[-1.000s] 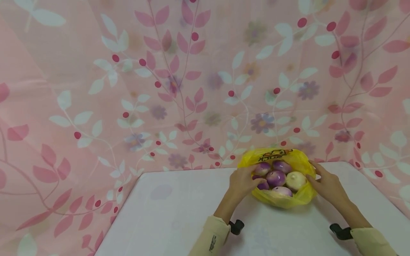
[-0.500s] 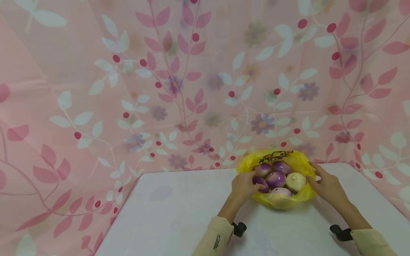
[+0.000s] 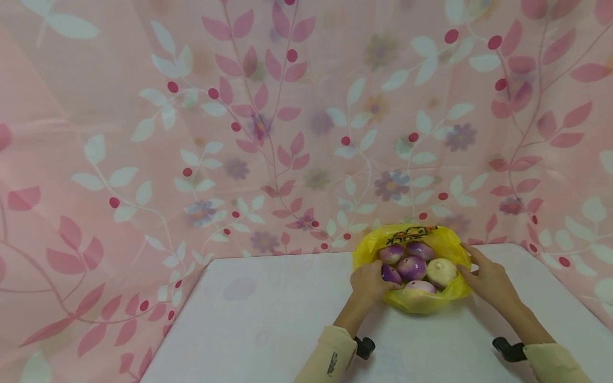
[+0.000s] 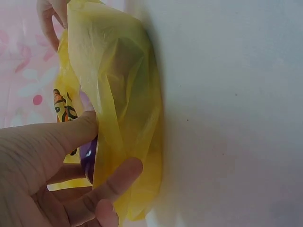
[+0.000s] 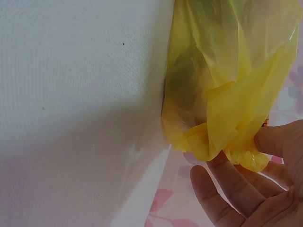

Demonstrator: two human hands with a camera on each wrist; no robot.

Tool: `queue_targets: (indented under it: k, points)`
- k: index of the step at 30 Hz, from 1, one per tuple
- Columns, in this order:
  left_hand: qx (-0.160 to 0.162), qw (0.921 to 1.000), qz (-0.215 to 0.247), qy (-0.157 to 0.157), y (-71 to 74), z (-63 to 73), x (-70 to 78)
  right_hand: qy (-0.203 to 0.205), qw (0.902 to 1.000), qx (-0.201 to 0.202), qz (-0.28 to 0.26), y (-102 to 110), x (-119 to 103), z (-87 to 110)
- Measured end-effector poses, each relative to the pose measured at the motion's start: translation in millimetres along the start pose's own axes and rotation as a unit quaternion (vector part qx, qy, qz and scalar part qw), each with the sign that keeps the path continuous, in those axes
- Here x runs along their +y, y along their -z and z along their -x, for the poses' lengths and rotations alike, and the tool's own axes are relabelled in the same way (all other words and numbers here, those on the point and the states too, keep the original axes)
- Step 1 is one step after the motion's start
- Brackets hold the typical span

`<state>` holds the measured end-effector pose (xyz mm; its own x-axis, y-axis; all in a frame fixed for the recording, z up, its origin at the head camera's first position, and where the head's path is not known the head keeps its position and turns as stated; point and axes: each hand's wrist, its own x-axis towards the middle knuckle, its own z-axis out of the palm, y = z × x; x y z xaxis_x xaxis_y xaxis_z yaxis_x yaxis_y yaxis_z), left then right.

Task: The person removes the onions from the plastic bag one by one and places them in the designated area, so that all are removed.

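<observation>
A yellow plastic bag stands on the table with its mouth spread wide, black print on its far side. Inside lie several glossy, round purple onions and one pale yellowish-white onion. My left hand holds the bag's left rim; in the left wrist view its thumb lies over the edge, and one finger lies along the outer wall beside a purple onion. On the other side, my right hand pinches the gathered right rim, its thumb against the yellow plastic.
The bag sits near the far edge of a white-covered table. Right behind it hangs a pink cloth printed with leaves, berries and flowers. Black wrist mounts sit at both sleeve cuffs.
My left hand has slid down and toward me along the bag's left rim, uncovering more of the purple onion beside it. The right hand and the bag stay nearly in place.
</observation>
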<state>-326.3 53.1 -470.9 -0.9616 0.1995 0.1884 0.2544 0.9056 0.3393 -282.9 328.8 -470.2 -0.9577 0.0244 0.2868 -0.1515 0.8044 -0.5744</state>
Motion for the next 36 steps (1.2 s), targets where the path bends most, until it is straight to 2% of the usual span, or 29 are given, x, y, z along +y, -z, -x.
queue_targets:
  k: [5, 9, 19, 24, 30, 36]
  points:
    - [-0.012, 0.9995, -0.028, -0.003, 0.1, 1.4, 0.6, 0.005, 1.0, 0.004, 0.002, -1, -2, 1.0]
    - [-0.018, 0.9994, -0.03, -0.004, -0.8, 2.7, 0.2, 0.007, 1.0, 0.006, 0.004, -2, -2, 2.1]
    - [-0.004, 0.9999, 0.015, -0.002, 2.3, 7.7, 2.0, 0.007, 1.0, 0.005, 0.002, -2, -3, 2.7]
    - [0.008, 0.9994, 0.032, -0.013, 12.6, 10.3, 2.7, 0.007, 1.0, 0.004, 0.002, -2, -2, 2.4]
    - [0.039, 0.9977, 0.045, -0.033, 27.3, 12.2, -1.5, 0.001, 1.0, 0.002, 0.003, -1, -1, 1.2]
    - [0.06, 0.9965, 0.035, -0.048, 44.0, 14.9, -11.0, 0.004, 0.9999, 0.007, 0.008, -1, 0, 1.1]
